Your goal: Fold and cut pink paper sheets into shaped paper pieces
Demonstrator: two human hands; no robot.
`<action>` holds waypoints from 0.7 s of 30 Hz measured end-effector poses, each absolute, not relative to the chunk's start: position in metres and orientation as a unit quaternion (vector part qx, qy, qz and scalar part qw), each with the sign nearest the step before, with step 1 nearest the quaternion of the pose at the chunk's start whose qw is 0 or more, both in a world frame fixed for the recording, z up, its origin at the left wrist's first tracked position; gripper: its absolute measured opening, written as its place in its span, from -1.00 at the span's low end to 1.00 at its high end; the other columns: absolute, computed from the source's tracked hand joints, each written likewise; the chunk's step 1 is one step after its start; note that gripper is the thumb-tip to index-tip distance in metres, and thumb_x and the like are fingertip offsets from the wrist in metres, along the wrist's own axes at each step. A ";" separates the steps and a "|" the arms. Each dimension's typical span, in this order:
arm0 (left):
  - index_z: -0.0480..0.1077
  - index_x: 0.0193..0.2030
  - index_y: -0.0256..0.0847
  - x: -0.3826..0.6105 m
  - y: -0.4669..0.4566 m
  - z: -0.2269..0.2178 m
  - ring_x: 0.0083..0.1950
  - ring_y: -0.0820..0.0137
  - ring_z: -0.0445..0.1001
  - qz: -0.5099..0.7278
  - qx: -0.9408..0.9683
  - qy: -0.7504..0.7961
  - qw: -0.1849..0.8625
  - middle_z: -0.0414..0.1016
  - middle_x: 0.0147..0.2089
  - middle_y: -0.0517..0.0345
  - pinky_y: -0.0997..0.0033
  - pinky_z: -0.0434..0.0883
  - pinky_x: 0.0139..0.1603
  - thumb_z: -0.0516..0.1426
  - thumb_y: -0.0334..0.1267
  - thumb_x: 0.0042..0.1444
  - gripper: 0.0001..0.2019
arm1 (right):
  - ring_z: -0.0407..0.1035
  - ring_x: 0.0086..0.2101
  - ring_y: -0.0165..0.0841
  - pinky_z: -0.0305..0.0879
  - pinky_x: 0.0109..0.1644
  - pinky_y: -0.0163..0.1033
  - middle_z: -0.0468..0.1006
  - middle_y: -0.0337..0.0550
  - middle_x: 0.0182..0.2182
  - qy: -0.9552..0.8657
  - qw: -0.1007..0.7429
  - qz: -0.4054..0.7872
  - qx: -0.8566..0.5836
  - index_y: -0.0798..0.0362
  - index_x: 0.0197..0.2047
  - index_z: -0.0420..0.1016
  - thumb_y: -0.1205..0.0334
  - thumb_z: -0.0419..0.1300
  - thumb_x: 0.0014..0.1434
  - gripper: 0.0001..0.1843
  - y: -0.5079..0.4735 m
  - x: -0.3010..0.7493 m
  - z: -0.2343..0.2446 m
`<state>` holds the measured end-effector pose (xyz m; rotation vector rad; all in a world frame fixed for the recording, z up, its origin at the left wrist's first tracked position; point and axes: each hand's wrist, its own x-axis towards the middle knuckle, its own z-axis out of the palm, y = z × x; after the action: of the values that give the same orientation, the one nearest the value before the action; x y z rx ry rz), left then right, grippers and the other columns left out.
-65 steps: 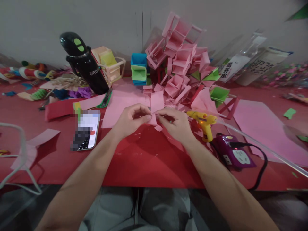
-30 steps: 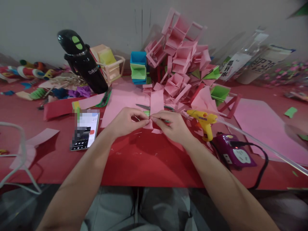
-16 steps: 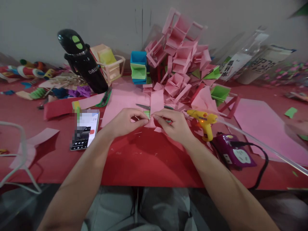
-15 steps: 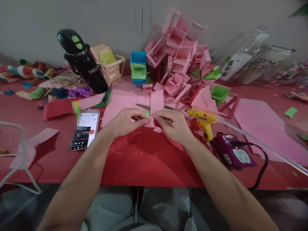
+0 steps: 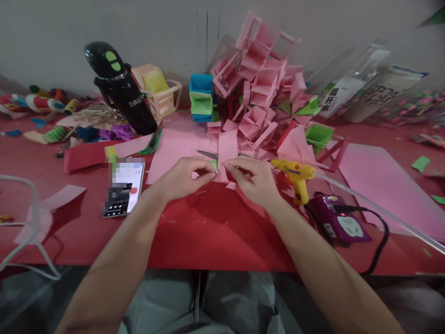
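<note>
Working close over the red table, head view: left hand and right hand face each other near mid-table, fingertips close but apart. Both grips narrow, thumb nearly meeting forefinger; cannot tell what, if anything, either pinches, detail too small. Pink strip reaches from beyond the hands toward the gap between them. Dark-bladed tool, perhaps scissors, shows on both sides of it; green piece sits just beside the strip. Pink scrap below the right fingertips; yellow glue gun right of that hand. Step in hand, judged: fine fingertip handling of paper at the strip's near end. Next move seems to call for light, steady fingers and an uncreased strip.
</note>
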<state>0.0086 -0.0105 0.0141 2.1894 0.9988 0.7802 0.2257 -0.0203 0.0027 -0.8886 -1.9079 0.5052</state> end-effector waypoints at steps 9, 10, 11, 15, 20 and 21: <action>0.47 -0.24 -0.21 0.011 -0.012 0.015 -0.18 0.37 0.48 0.288 0.832 0.388 0.272 0.55 -0.22 0.13 0.34 0.39 -0.10 0.10 -0.26 0.29 -0.85 | 0.44 -0.38 -0.38 0.33 -0.27 -0.27 0.63 -0.20 -0.39 -0.767 0.473 0.209 -0.381 0.01 -0.27 0.63 0.30 0.17 0.31 -0.81 -0.020 0.226 0.002; 0.47 -0.24 -0.20 0.011 -0.012 0.015 -0.17 0.36 0.49 0.289 0.833 0.386 0.273 0.56 -0.21 0.13 0.34 0.39 -0.09 0.10 -0.25 0.29 -0.86 | 0.44 -0.38 -0.38 0.34 -0.28 -0.27 0.63 -0.20 -0.38 -0.766 0.472 0.209 -0.382 0.00 -0.28 0.63 0.31 0.17 0.31 -0.81 -0.020 0.226 0.002; 0.47 -0.23 -0.20 0.010 -0.012 0.015 -0.17 0.36 0.49 0.288 0.833 0.384 0.276 0.56 -0.20 0.13 0.34 0.39 -0.08 0.11 -0.25 0.29 -0.86 | 0.45 -0.38 -0.38 0.34 -0.28 -0.27 0.64 -0.20 -0.38 -0.766 0.472 0.208 -0.383 0.00 -0.28 0.63 0.31 0.17 0.31 -0.81 -0.019 0.226 0.002; 0.48 -0.25 -0.19 0.010 -0.013 0.016 -0.18 0.37 0.49 0.270 0.836 0.386 0.281 0.57 -0.22 0.15 0.35 0.38 -0.10 0.11 -0.23 0.28 -0.85 | 0.44 -0.40 -0.39 0.34 -0.30 -0.27 0.64 -0.20 -0.38 -0.766 0.472 0.205 -0.386 0.01 -0.28 0.63 0.29 0.17 0.31 -0.81 -0.019 0.226 0.003; 0.44 -0.29 -0.20 0.011 -0.014 0.016 -0.23 0.38 0.46 0.263 0.839 0.397 0.264 0.53 -0.26 0.15 0.35 0.37 -0.16 0.08 -0.25 0.28 -0.84 | 0.44 -0.40 -0.39 0.36 -0.29 -0.27 0.63 -0.20 -0.40 -0.767 0.465 0.209 -0.390 0.01 -0.27 0.64 0.24 0.18 0.32 -0.80 -0.019 0.226 0.001; 0.43 -0.29 -0.20 0.012 -0.014 0.016 -0.24 0.38 0.45 0.266 0.838 0.398 0.261 0.53 -0.26 0.15 0.35 0.37 -0.17 0.08 -0.25 0.28 -0.84 | 0.45 -0.39 -0.38 0.38 -0.27 -0.26 0.64 -0.19 -0.39 -0.764 0.466 0.213 -0.393 0.00 -0.26 0.64 0.23 0.18 0.32 -0.80 -0.019 0.226 0.000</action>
<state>0.0116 -0.0142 0.0158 2.2683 1.0774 0.7206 0.2259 -0.0187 0.0004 -0.9639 -1.8755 0.5220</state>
